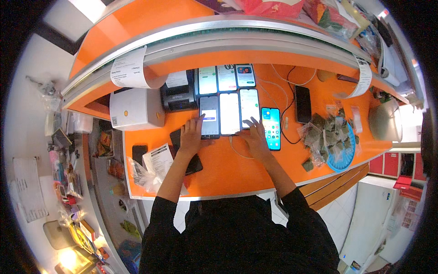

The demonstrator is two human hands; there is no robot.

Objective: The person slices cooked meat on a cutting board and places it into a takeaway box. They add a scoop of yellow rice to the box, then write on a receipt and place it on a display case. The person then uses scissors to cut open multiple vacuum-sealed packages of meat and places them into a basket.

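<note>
My left hand (pixel 191 136) rests at the left edge of a smartphone (pixel 209 106) with a grey screen and a pop-up box. Its fingertips touch or hover over that screen, and the thumb points away from the fingers. Over the lower part of another lit smartphone (pixel 249 102) are the fingers of my right hand (pixel 253 138). My right thumb is by the bottom corner of the middle smartphone (pixel 229 113), whose screen is nearly all white. Neither hand grasps anything. A smartphone with a teal home screen (pixel 271 128) lies just right of my right hand.
Behind stand more lit smartphones (pixel 207 80), a black printer (pixel 179 96) and a white label printer (pixel 136 108). Under my left forearm lies a dark device (pixel 195 164), beside a printed paper (pixel 159 159). Rightward are a dark smartphone (pixel 303 102), cables, and a blue basket (pixel 347 157) with small plastic packets.
</note>
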